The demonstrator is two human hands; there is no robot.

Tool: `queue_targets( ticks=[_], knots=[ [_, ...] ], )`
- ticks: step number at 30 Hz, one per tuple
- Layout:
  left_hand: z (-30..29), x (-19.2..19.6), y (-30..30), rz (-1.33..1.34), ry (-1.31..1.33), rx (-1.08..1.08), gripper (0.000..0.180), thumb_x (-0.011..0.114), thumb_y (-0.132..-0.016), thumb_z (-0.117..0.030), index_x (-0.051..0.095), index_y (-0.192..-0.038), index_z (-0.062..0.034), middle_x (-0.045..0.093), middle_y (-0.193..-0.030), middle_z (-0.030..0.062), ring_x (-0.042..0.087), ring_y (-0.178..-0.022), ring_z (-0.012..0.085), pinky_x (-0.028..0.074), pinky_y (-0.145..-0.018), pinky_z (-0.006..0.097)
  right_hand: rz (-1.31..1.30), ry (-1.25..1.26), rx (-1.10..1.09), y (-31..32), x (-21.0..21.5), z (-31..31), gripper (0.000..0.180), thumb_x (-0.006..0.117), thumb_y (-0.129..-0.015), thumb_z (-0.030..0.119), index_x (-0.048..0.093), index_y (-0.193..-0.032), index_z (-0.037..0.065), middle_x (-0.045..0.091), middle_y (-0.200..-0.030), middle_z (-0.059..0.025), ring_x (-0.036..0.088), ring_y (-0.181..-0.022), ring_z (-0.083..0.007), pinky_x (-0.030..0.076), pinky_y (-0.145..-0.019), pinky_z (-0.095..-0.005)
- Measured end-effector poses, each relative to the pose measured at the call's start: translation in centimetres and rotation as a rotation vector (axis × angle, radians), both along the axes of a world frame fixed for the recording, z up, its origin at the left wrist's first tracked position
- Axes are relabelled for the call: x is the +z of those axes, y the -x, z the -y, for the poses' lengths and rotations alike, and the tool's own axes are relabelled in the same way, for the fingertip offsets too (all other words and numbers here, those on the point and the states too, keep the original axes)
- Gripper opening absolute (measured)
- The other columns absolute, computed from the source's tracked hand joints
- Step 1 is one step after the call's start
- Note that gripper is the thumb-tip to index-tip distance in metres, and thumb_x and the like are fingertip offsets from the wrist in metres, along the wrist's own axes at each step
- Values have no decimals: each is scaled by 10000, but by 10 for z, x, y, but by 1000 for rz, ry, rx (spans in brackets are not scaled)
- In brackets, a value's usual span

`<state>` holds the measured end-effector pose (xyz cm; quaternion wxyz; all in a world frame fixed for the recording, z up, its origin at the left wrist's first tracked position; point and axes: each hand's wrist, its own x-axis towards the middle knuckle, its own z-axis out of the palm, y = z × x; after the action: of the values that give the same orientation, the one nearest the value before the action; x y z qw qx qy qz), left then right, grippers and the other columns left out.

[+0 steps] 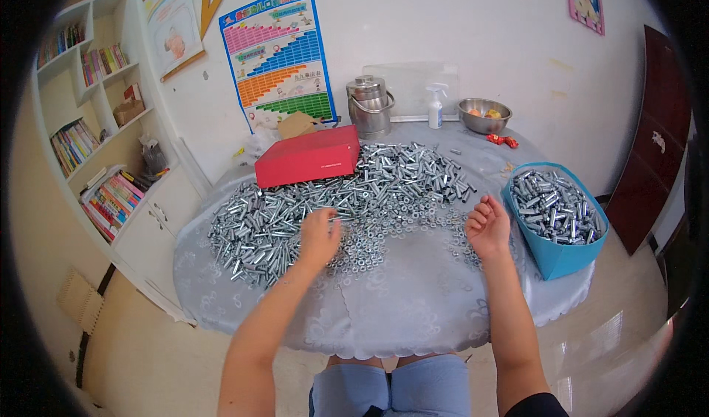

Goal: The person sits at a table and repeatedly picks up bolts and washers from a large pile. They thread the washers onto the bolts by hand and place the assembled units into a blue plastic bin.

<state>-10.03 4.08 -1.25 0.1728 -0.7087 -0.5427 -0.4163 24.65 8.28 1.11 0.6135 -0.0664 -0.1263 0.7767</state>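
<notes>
A wide heap of silvery metal bolts and sleeves (258, 221) covers the table, with many small nuts and washers (365, 249) spread along its near side. My left hand (317, 238) hovers at the heap's near middle, thumb and fingers apart, with nothing visible between them. To the right, my right hand (487, 229) is palm up beside the loose washers, fingers curled in; whatever they may hold is too small to make out. Close by that hand stands a teal fabric bin (565, 263), filled with thick metal expansion bolts (555, 209).
A red box (306, 159) rests on the back of the heap. Behind stand a steel pot (369, 111), a white spray bottle (435, 107) and a steel bowl (484, 122) of fruit. Red-wrapped items (502, 141) lie near the bowl. A grey cloth (399, 299) covers the round table.
</notes>
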Motion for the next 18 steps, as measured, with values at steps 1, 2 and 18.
queue_targets(
  ticks=[1,2,18],
  knots=[
    [1,3,21,-12,58,20,223,559,-793,-149,506,-966,-21,577,-849,134,540,-812,309,413,-732,398,-1,3,15,4,1,1,158,434,-884,207,504,-780,109,370,-563,60,326,-470,-69,264,-425,-207],
    [2,7,38,-24,115,36,224,555,-799,-154,511,-975,-22,589,-820,136,553,-779,320,427,-713,404,-2,6,26,5,2,2,156,435,-884,207,502,-781,110,371,-564,60,327,-471,-69,264,-424,-206],
    [31,35,140,43,834,94,289,641,-678,-11,600,-964,-17,612,-786,81,577,-776,172,463,-727,272,101,120,118,26,0,10,142,498,-844,215,472,-752,111,345,-560,55,304,-468,-74,238,-416,-207]
  ],
)
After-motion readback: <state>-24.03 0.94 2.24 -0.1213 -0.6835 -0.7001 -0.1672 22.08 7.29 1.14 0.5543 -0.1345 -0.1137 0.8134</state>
